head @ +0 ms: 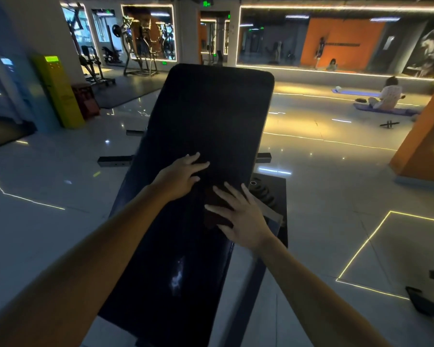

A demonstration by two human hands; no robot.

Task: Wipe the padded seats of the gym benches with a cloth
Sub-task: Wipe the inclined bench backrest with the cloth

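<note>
Your right hand's fingers (pixel 222 196) lay straight and splayed, pressing flat on a dark folded cloth (pixel 214 219) and gripping nothing. The cloth sat under that right hand (pixel 243 219), just right of the middle of the frame and close against the right edge of the black bench pad (pixel 211 108). Just up and to the left, your left hand (pixel 179 176) rested palm-down on the bare pad, its fingers (pixel 198 166) also straight and spread and holding nothing. It was near the cloth but not touching it.

The pad's long axis ran from the bottom of the frame, left of centre, up to its rounded far end at upper centre, leaning slightly right. Both sets of fingertips pointed along that axis. The largest stretch of pad lay beyond your fingers, up the frame. A shorter stretch lay back toward your forearms, with a pale sheen that may have been moisture or only reflected light.

Your right hand was on the cloth, so the next stroke looked like its job: up along the pad's length, or left across its width from the right edge. The left hand looked placed to brace.

The glossy tiled floor (pixel 323 171) spread around the bench, and a person sat on a mat (pixel 386 111) at upper right.
</note>
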